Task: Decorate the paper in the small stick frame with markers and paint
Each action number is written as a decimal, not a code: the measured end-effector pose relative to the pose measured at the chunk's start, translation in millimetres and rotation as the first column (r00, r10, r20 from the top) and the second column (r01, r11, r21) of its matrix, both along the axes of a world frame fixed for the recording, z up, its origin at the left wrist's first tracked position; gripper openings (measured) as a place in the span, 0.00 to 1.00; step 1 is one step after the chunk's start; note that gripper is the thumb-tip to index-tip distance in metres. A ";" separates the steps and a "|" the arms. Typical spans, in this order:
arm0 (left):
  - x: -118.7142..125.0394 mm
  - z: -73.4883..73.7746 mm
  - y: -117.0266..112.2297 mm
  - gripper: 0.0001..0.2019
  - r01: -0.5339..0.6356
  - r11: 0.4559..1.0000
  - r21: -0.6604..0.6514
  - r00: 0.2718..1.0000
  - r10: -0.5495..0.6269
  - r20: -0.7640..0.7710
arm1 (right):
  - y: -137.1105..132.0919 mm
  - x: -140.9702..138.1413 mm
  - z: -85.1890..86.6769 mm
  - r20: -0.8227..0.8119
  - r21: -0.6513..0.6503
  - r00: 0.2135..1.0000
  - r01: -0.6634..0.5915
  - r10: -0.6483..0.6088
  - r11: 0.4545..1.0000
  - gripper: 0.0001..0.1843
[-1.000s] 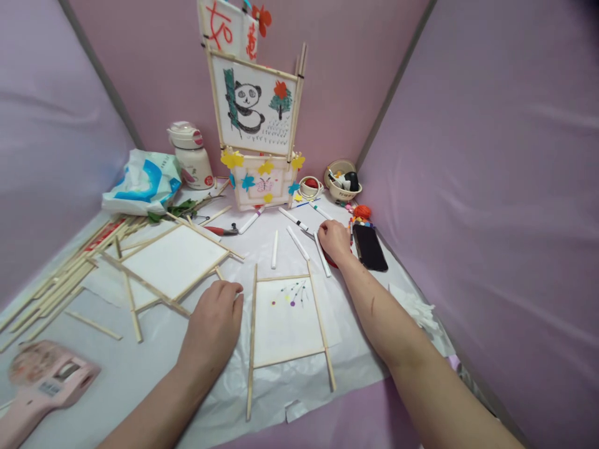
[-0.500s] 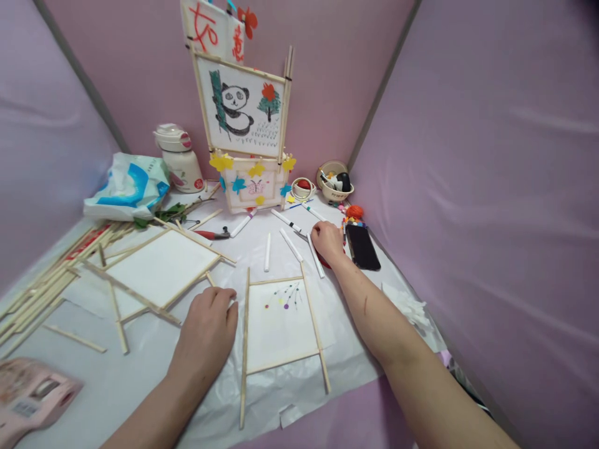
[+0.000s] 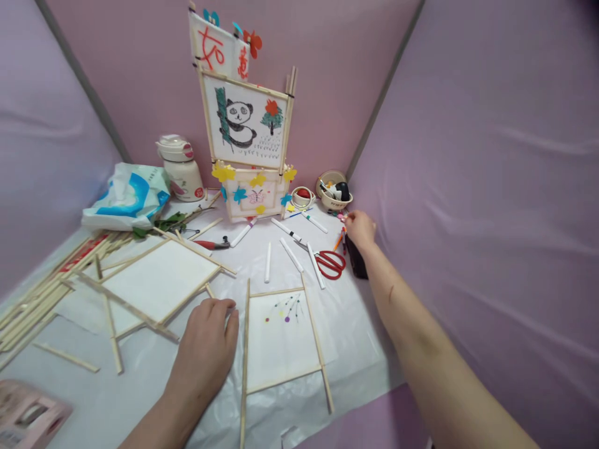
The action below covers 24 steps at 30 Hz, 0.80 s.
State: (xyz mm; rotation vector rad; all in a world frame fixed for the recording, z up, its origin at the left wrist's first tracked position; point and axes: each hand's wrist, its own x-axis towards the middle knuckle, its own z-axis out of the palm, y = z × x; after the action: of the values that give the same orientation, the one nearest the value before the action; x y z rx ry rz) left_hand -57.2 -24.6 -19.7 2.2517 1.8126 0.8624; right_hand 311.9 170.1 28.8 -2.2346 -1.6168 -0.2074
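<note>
My left hand (image 3: 206, 349) lies flat on the white sheet, fingers together, its fingertips against the left stick of a small paper frame (image 3: 281, 333) with coloured dots drawn on it. My right hand (image 3: 360, 229) reaches to the far right, fingers curled among a cluster of coloured markers (image 3: 342, 234) beside a black phone (image 3: 358, 265); what it pinches I cannot make out. Red scissors (image 3: 330, 263) lie just left of that hand. Several white markers (image 3: 292, 254) are scattered between the hands.
A tall lantern of paper panels (image 3: 248, 125) with a panda drawing stands at the back. A white flask (image 3: 180, 168), a tissue pack (image 3: 128, 196), a larger blank frame (image 3: 156, 280), a stick pile (image 3: 42, 287), a bowl (image 3: 334, 190) and a pink device (image 3: 25, 418) surround it.
My right hand has moved right, off the scissors, which now show, to the coloured markers over the phone. The left hand stays put. The view has shifted slightly.
</note>
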 end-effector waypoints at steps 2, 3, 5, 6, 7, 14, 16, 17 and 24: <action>-1.3 0.6 1.5 0.15 -0.009 1.000 -0.019 1.000 0.009 0.026 | 11.5 25.7 11.7 0.008 -0.023 1.000 0.024 -0.024 0.999 0.21; -2.0 0.7 2.2 0.14 -0.012 0.999 -0.032 0.999 0.013 0.042 | 16.4 36.8 16.2 0.014 -0.039 1.000 0.025 -0.025 0.999 0.21; -3.3 0.3 3.3 0.14 -0.017 0.998 -0.059 0.997 0.021 0.073 | 24.5 54.0 21.2 0.028 -0.080 0.999 0.019 -0.016 0.997 0.21; -3.8 -0.1 3.7 0.14 -0.019 0.997 -0.072 0.996 0.025 0.087 | 27.8 60.0 21.5 0.034 -0.111 0.999 0.013 -0.009 0.994 0.20; -4.2 -0.4 4.0 0.14 -0.020 0.997 -0.080 0.995 0.028 0.097 | 30.9 64.5 20.3 0.039 -0.148 0.999 0.010 -0.004 0.989 0.18; -3.9 -0.6 3.9 0.16 -0.016 0.994 -0.105 0.995 0.026 0.096 | 51.3 70.0 -2.5 0.069 -0.351 0.998 0.035 -0.011 0.936 0.22; -3.7 -0.5 3.9 0.16 -0.018 0.994 -0.111 0.995 0.028 0.093 | 56.3 67.6 -6.1 0.077 -0.355 0.997 0.029 -0.002 0.934 0.24; -3.7 -0.6 3.9 0.16 -0.018 0.993 -0.116 0.995 0.029 0.092 | 58.4 65.9 -7.0 0.082 -0.355 0.997 0.031 -0.001 0.935 0.24; -4.7 -1.7 4.1 0.15 0.004 0.991 -0.135 0.996 0.009 0.094 | 62.0 49.2 -0.3 0.134 -0.328 0.990 0.078 -0.035 0.942 0.29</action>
State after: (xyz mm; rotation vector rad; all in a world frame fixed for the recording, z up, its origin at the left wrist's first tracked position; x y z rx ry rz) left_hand -61.9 -20.5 -21.4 2.0911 1.7757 0.8050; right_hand 361.1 232.0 28.5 -2.5691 -1.7655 -0.0976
